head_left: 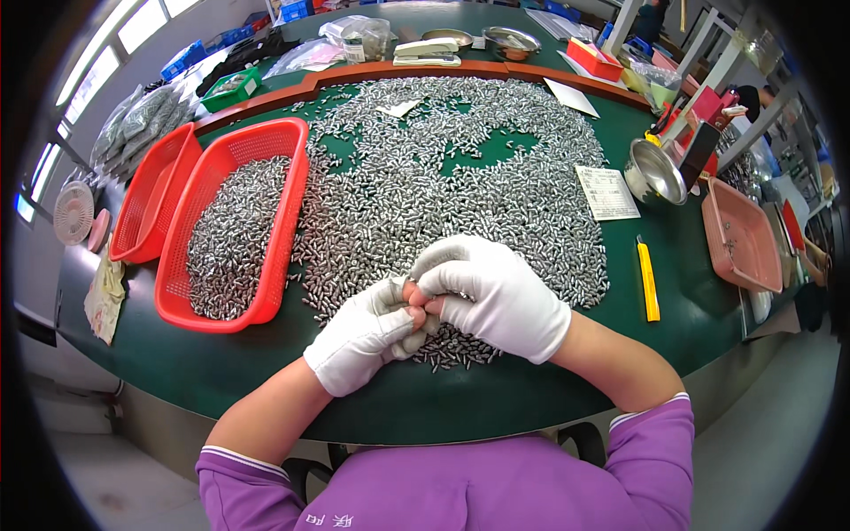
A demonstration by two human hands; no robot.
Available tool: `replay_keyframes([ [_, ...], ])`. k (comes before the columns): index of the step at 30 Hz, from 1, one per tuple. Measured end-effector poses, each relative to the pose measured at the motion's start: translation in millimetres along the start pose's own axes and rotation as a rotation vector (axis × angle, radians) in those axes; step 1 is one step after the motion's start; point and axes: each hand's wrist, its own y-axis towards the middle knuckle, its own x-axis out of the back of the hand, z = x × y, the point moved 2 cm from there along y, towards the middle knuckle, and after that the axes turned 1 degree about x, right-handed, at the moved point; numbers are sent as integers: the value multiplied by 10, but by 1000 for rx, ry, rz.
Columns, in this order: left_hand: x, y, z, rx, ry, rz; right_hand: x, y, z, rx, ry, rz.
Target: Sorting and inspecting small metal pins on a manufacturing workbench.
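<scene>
Where fingertips meet, left hand and right hand, both white-gloved, pressed together over small metal pieces; anything pinched between them too hidden to tell. Spread wide across green table, reaching near its front edge. Bare strip beside yellow cutter. More pieces filling 1 red basket; 2nd basket apparently empty.
</scene>
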Motion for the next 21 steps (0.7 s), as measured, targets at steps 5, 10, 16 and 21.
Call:
replay_keyframes([
  [5, -4, -7, -36, 17, 20, -61, 73, 23, 67, -55, -44, -90],
  [10, 26, -9, 20, -39, 10, -85, 75, 46, 141, 37, -239, -30],
  [16, -3, -6, 15, -8, 10, -3, 66, 29, 147, 129, -294, -49],
  [21, -15, -5, 17, -36, 42, -22, 60, 4, 80, 79, -164, -85],
])
